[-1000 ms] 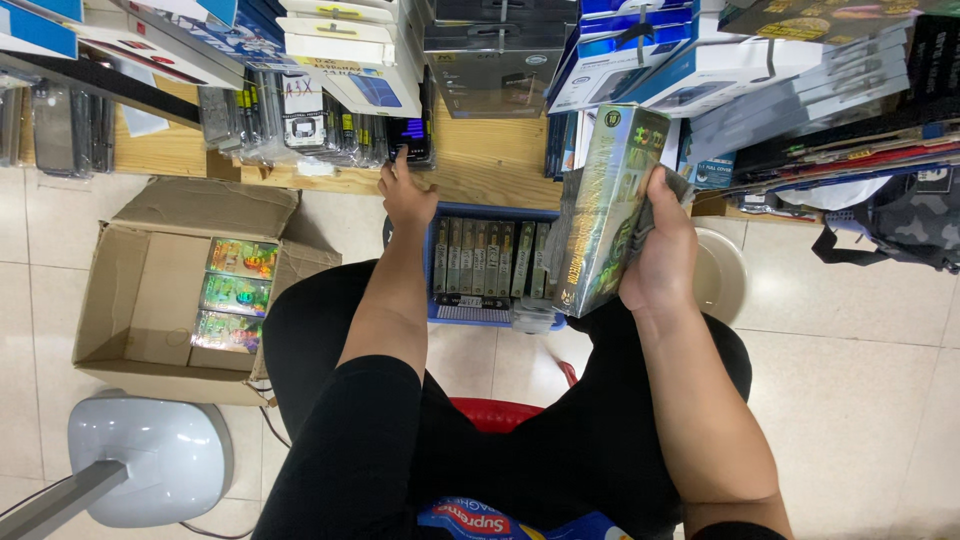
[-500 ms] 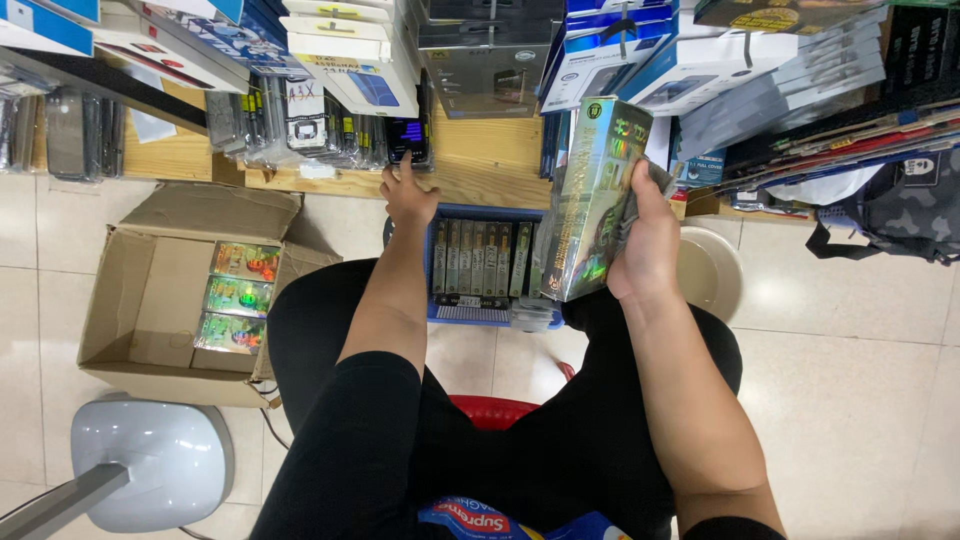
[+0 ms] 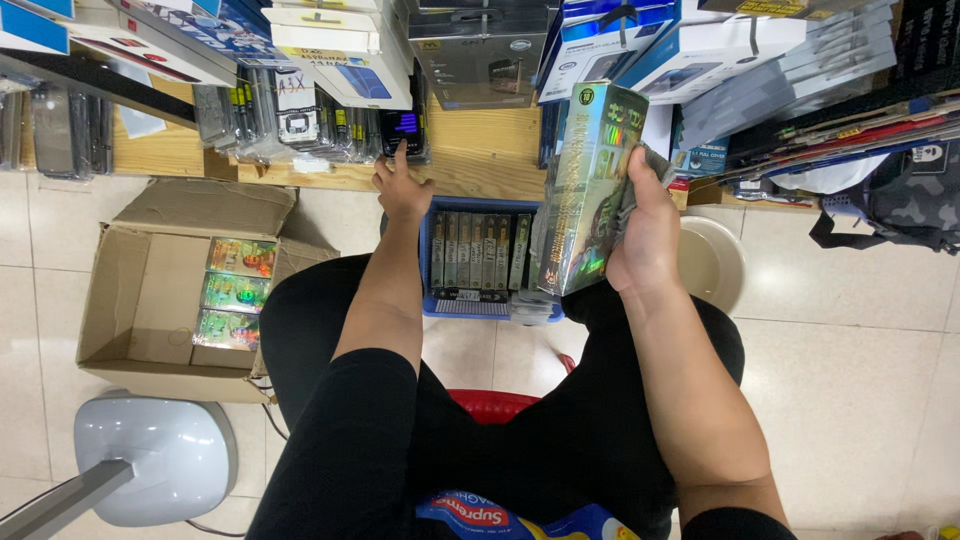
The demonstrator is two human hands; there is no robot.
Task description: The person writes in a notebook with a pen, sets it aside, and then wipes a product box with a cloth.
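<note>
My right hand (image 3: pixel 648 225) grips a tall shiny green box (image 3: pixel 588 185), held upright above my knee in front of the shelf. My left hand (image 3: pixel 400 185) reaches forward to the wooden shelf (image 3: pixel 480 150), its fingertips on small packaged items (image 3: pixel 395 128) standing in a row there. Between my knees on the floor sits a blue basket (image 3: pixel 484 305) filled with several similar green boxes standing on edge.
An open cardboard box (image 3: pixel 140 290) with three shiny packs lies on the tiled floor at left. A grey stool base (image 3: pixel 150 455) stands at lower left. A pale round bowl (image 3: pixel 712 262) and a camouflage bag (image 3: pixel 900 205) are at right. Stacked boxes crowd the shelf above.
My right hand has lifted the green box higher and tilted it more upright. My left hand has moved slightly forward onto the shelf items.
</note>
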